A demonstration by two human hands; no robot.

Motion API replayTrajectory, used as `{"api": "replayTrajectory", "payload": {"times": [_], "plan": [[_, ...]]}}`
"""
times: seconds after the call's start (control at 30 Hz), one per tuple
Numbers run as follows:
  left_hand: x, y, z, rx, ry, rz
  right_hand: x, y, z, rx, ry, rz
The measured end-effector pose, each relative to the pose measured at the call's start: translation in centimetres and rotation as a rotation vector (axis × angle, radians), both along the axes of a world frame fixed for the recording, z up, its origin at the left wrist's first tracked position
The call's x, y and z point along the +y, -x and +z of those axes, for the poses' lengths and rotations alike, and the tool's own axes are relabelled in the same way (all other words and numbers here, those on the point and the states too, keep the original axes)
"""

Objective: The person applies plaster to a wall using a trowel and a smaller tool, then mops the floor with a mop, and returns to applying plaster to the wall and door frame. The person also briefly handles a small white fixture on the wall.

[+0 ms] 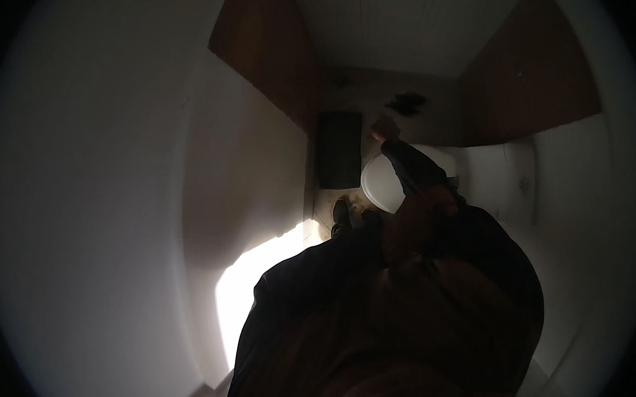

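In dim light, my right arm stretches forward over a white toilet (381, 182). At its end my right hand (384, 129) looks closed, just beyond the toilet's far edge; anything in the fingers is too dark to make out. My left hand (417, 218) lies across my right forearm, its fingers curled over the dark sleeve (412, 165). On the floor a little past the right hand is a black, irregular object (407, 103) whose kind I cannot tell. A dark rectangular mat (340, 150) lies to the left of that hand.
The toilet's white tank (509, 176) stands at the right. Pale walls close in on both sides, with reddish-brown panels (269, 52) at the far left and far right. My shoe (341, 213) is below the mat. Bright sunlight falls at the lower left.
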State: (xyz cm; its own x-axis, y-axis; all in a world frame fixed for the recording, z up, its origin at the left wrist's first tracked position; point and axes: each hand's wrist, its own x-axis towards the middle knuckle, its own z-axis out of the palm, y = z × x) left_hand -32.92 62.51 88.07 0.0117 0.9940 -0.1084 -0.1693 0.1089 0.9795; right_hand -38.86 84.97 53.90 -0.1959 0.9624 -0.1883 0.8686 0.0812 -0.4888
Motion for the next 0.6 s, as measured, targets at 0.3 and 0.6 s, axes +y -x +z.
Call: {"api": "replayTrajectory", "payload": {"times": [0.3,0.6], "plan": [[3.2,6.5,-3.3,0.628,-0.008,-0.534,18.2,-13.7,-1.5,1.651,0.332,-0.852],[3.9,-3.5,-1.9,0.471,-1.032,-1.010,14.1,-26.6,11.5,1.646,0.063,-1.481]]}}
